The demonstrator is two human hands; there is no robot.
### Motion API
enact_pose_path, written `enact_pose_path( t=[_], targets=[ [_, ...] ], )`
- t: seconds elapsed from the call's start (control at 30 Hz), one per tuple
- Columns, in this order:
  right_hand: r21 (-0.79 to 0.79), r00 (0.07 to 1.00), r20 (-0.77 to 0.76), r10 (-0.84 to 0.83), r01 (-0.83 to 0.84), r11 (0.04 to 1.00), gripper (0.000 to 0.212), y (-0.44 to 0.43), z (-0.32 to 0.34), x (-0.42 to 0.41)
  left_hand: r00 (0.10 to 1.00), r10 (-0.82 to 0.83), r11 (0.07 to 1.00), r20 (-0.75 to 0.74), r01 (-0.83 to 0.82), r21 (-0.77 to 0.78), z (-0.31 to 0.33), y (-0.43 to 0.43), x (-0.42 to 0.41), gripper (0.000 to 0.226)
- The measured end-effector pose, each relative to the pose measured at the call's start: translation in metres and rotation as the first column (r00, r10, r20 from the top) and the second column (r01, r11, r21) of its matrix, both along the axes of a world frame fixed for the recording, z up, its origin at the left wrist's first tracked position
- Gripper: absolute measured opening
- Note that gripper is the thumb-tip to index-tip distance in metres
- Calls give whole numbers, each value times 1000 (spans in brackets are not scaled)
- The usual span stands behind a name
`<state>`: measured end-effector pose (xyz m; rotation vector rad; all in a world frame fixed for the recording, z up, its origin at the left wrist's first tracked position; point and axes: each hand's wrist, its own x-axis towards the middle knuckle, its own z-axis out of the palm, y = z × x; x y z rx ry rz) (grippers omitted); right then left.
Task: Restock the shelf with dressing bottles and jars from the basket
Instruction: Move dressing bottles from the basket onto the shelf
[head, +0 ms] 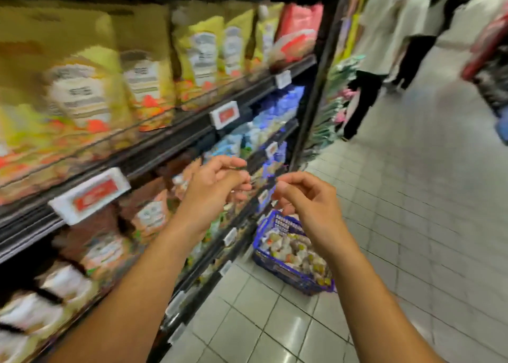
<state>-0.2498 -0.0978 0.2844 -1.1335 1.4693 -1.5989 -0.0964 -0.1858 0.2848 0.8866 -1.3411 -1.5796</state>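
Observation:
A blue basket (277,266) stands on the tiled floor beside the foot of the shelf, filled with several bottles and jars (297,250). My left hand (217,186) and my right hand (305,197) hover side by side in the air above the basket, in front of the shelf (170,145). Both have loosely curled fingers and hold nothing that I can see. The whole view is blurred by motion.
Yellow pouches (198,57) fill the top shelf, brown pouches (148,211) the one below, blue packs (275,115) further right. White and red price tags (90,195) line the shelf edges. Two people (384,46) stand in the aisle ahead. A red trolley (486,60) is at the right edge.

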Motion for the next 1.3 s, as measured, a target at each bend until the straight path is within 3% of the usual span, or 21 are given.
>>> enact_pose_path(
  t=[0.43,0.87,1.3],
  targets=[
    [211,944,33,-328,314,926,7,33,-45,-167,967,-244,962,70,232,148,-61,-22,-181,16],
    [381,911,39,-411,366,849,7,-50,-129,-261,901,-406,895,150,360,263,-133,-132,-275,16],
    [564,791,133,-597,435,701,10,-130,-238,-353,777,-573,782,262,423,457,-236,-257,-410,12]
  ],
)
